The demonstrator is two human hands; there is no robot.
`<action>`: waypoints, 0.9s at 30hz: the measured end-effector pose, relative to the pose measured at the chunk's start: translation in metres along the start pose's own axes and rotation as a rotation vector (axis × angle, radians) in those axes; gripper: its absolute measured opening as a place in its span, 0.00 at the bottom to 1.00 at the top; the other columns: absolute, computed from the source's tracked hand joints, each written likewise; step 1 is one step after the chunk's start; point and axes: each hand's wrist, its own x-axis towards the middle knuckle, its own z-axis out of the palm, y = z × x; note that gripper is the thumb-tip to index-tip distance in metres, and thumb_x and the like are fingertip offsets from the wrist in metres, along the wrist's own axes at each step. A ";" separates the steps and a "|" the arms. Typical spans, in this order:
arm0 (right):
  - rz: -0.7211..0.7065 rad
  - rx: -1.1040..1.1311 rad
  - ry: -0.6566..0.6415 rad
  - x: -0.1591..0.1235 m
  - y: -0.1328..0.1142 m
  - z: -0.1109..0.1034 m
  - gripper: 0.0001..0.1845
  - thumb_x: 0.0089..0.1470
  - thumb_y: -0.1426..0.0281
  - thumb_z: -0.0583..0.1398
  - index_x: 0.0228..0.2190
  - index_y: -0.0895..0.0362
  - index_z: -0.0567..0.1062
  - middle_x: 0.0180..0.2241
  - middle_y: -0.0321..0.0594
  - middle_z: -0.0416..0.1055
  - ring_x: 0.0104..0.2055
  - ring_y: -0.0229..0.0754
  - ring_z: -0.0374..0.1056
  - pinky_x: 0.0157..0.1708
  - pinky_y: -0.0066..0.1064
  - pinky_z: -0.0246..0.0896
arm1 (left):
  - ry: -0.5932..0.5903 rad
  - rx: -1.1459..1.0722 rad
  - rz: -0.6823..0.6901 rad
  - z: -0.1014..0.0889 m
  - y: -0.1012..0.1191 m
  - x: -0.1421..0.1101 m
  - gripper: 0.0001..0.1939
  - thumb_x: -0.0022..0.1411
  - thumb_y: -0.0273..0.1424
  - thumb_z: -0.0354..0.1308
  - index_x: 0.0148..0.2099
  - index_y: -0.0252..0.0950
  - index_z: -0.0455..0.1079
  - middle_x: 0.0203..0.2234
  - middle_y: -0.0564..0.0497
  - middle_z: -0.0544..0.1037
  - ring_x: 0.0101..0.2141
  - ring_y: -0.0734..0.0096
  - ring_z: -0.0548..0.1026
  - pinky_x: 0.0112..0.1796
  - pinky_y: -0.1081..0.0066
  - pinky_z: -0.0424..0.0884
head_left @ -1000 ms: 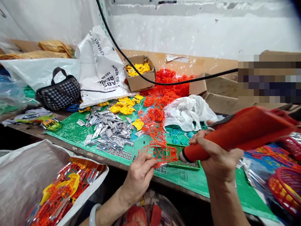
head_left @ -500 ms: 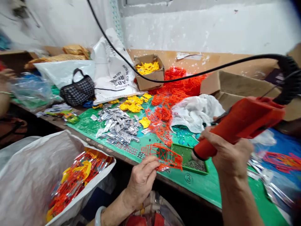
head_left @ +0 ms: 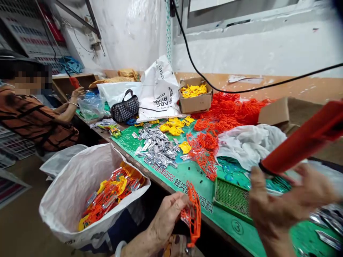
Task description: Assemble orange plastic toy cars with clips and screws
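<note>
An orange frame (head_left: 197,221) is gripped by the left hand (head_left: 171,210), its upper edge pinched firmly between thumb and fingers, which are closed with no gap beyond the part's thickness. The frame is held in front of the desk (head_left: 252,239), clear of its edge, and is seen nearly edge-on: openwork, slightly curved, tilted close to upright, with a shiny patch beside the fingertips.

The right hand (head_left: 284,203) is blurred. Its fingers are seen loosely spread, the thumb raised beside the nose of a red tool (head_left: 302,139); whether the tool is touched cannot be told. Below the tool, a green tray (head_left: 230,211) is partly hidden by this hand.

On the desk, silver parts (head_left: 158,146) are piled near yellow parts (head_left: 173,126). Mixed orange, yellow and silver pieces are contained in a white sack (head_left: 61,200).
</note>
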 end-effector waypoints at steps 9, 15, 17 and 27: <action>0.194 -0.020 -1.062 -0.065 -0.046 0.137 0.08 0.54 0.68 0.62 0.36 0.59 0.77 0.42 0.49 0.73 0.46 0.48 0.69 0.46 0.38 0.63 | 0.102 -0.166 0.035 -0.016 0.014 -0.002 0.29 0.51 0.57 0.64 0.22 0.34 0.69 0.22 0.52 0.69 0.25 0.71 0.64 0.28 0.71 0.62; 0.368 -0.021 -1.111 -0.078 -0.049 0.163 0.04 0.45 0.74 0.64 0.26 0.58 0.73 0.40 0.47 0.72 0.45 0.49 0.66 0.42 0.36 0.59 | 0.118 -0.175 0.079 -0.036 0.018 0.000 0.29 0.51 0.57 0.63 0.25 0.34 0.70 0.22 0.53 0.70 0.25 0.72 0.64 0.28 0.71 0.62; 0.447 0.039 -1.098 -0.078 -0.046 0.161 0.05 0.43 0.76 0.63 0.23 0.57 0.70 0.33 0.41 0.71 0.41 0.45 0.66 0.40 0.34 0.59 | 0.155 -0.188 0.085 -0.041 0.017 0.001 0.28 0.51 0.56 0.64 0.26 0.33 0.71 0.22 0.53 0.71 0.25 0.72 0.65 0.29 0.71 0.63; 0.912 0.701 -1.084 -0.049 -0.034 0.069 0.18 0.46 0.56 0.64 0.32 0.57 0.71 0.22 0.33 0.71 0.22 0.36 0.68 0.22 0.29 0.66 | 0.150 -0.470 -0.158 -0.049 0.022 0.032 0.25 0.40 0.49 0.75 0.35 0.37 0.78 0.30 0.52 0.80 0.31 0.67 0.76 0.33 0.69 0.72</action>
